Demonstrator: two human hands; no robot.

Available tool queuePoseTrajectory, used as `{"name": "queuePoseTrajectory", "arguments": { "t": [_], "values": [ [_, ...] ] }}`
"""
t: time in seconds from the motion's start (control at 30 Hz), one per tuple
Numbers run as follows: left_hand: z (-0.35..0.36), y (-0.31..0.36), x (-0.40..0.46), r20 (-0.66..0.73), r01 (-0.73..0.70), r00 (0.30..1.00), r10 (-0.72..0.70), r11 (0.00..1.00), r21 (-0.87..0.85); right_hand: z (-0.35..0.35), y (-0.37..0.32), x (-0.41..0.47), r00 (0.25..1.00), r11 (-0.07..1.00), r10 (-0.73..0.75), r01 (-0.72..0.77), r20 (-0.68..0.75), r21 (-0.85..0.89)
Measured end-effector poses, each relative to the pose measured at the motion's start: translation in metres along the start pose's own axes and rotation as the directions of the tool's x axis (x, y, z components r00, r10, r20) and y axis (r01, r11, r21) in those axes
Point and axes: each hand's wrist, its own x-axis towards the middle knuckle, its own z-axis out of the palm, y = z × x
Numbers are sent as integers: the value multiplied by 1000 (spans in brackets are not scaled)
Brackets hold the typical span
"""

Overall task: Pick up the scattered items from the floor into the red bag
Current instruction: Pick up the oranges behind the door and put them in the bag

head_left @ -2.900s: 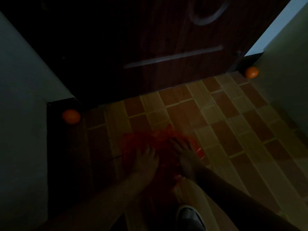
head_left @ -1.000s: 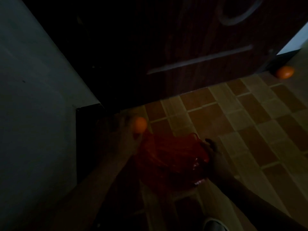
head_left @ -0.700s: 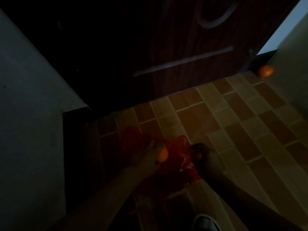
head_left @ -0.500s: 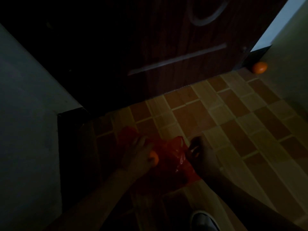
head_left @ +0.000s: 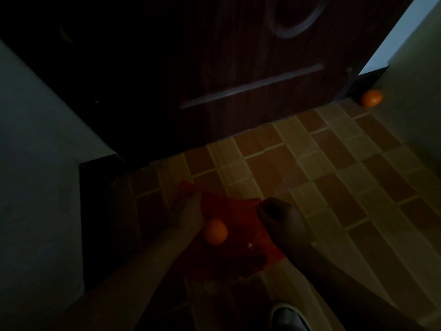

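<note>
Dim hallway, tiled floor [head_left: 310,168], viewed from above; entries run left to right.

Wall [head_left: 35,163]: pale, fills the left edge of the frame; a dark skirting strip runs down beside it.

Left hand [head_left: 188,218]: lower centre-left, forearm entering from the bottom left. Its grip pinches the left rim of the red bag [head_left: 236,237] at the upper end; finger detail is lost in the gloom.

Orange [head_left: 214,232]: small, round, lying in the bag's open mouth, touching or just beside the heel of the left hand, below that hand's grip and between the two hands. Not held by either.

Red bag: thin plastic, spread on the floor in the lower centre, mouth held open between the hands.

Right hand [head_left: 276,216]: just right of centre, in deep shadow, at the bag's right rim. Whether its grip is clamped on the plastic cannot be told.

Shoe [head_left: 288,318]: toe visible at the bottom edge.

Door [head_left: 238,80]: dark wood, across the top.

Second orange [head_left: 371,97]: upper right corner, on the floor against the wall, well apart from the bag.
</note>
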Motion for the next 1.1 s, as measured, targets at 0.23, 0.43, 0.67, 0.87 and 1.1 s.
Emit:
{"name": "queuePoseTrajectory", "arguments": {
  "t": [0.23, 0.43, 0.67, 0.87, 1.1],
  "values": [
    [-62, 26, -28, -371, -203, 922, 113, 956, -213, -42, -52, -8, 986, 969, -104, 130, -133, 209],
    [-110, 43, -32, -413, -246, 893, 181, 963, -110, -80, -102, -15, 941, 924, -151, 244, -304, 295],
    [-163, 94, -67, -680, -505, 701, 215, 823, -260, -128, -140, -26, 783, 846, -294, 480, -547, 231],
    [-128, 92, -58, -479, -374, 842, 249, 909, -185, -117, -125, -19, 881, 879, -205, 357, -427, 316],
    [-106, 114, -51, -375, -356, 860, 346, 933, 42, -103, -108, -16, 932, 905, -141, 258, -333, 339]
  ]
}}
